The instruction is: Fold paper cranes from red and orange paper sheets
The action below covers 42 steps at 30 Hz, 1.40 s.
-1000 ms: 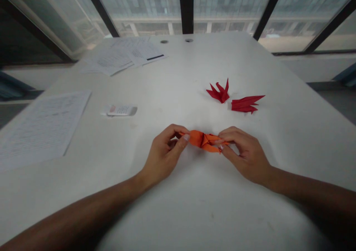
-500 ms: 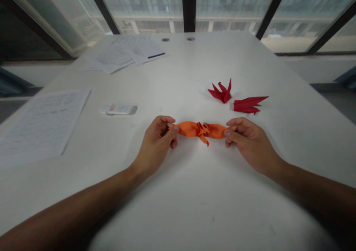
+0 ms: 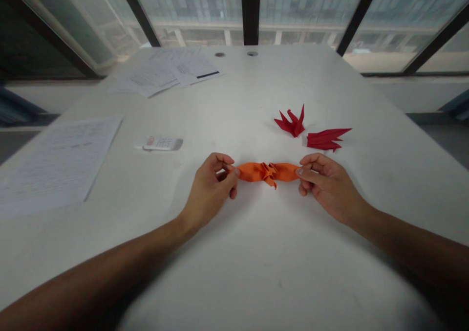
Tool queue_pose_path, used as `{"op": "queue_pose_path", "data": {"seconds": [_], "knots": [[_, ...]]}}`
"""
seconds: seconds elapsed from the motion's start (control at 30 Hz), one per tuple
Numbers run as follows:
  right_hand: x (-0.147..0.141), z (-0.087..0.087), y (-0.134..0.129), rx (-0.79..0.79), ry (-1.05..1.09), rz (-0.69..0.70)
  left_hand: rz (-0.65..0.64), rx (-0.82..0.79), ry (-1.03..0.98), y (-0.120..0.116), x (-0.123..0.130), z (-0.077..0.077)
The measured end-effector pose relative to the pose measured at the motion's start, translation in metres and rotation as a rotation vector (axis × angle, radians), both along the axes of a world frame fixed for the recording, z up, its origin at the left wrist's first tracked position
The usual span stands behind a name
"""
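Note:
An orange origami crane is stretched sideways between my two hands, its wings spread and its creased middle facing me. My left hand pinches the tip of one wing between thumb and fingers. The other wing tip is pinched by my right hand. A small pointed end of the folded paper sticks out below the middle. Just beyond my right hand lie two red folded-paper pieces: a red origami crane with points upward, and a flatter red origami piece on its side.
On the white table, a white tube-like item lies beyond my left hand. A printed sheet is at the left, and several more papers overlap at the far left. Windows stand behind the table's far edge.
Both hands keep their pinch on the orange crane's wings. The pointed end below its middle hangs slightly less far down. The whole view has shifted slightly.

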State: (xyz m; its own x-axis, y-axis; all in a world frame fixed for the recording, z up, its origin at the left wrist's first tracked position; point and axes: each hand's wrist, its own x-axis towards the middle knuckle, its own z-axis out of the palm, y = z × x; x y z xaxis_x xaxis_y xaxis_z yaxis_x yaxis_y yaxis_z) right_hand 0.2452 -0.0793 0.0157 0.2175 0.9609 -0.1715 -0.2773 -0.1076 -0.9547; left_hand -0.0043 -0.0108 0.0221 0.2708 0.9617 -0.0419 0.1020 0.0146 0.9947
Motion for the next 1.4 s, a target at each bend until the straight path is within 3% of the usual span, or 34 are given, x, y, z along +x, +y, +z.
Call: {"op": "queue_pose_path", "data": {"seconds": [0.27, 0.43, 0.73, 0.9, 1.0, 1.2, 1.4], "knots": [[0.004, -0.006, 0.0, 0.026, -0.043, 0.153, -0.156, 0.032, 0.212, -0.006, 0.006, 0.011], [0.004, -0.004, 0.0, 0.014, -0.028, 0.172, -0.145, 0.052, 0.255, -0.005, 0.008, 0.013], [0.002, 0.003, 0.003, -0.012, 0.054, 0.064, -0.097, -0.077, 0.121, 0.001, 0.004, 0.014], [0.002, 0.003, 0.003, -0.028, 0.045, 0.063, -0.199, -0.164, 0.108, 0.008, 0.002, 0.014], [0.002, 0.003, 0.004, -0.036, 0.047, 0.065, -0.212, -0.261, -0.012, 0.014, 0.001, 0.014], [0.001, 0.002, 0.002, -0.03, 0.047, 0.056, -0.121, -0.487, -0.353, 0.027, -0.008, 0.006], [0.004, -0.008, 0.0, -0.008, -0.026, 0.103, -0.138, -0.507, -0.38, 0.027, -0.01, 0.007]]}}
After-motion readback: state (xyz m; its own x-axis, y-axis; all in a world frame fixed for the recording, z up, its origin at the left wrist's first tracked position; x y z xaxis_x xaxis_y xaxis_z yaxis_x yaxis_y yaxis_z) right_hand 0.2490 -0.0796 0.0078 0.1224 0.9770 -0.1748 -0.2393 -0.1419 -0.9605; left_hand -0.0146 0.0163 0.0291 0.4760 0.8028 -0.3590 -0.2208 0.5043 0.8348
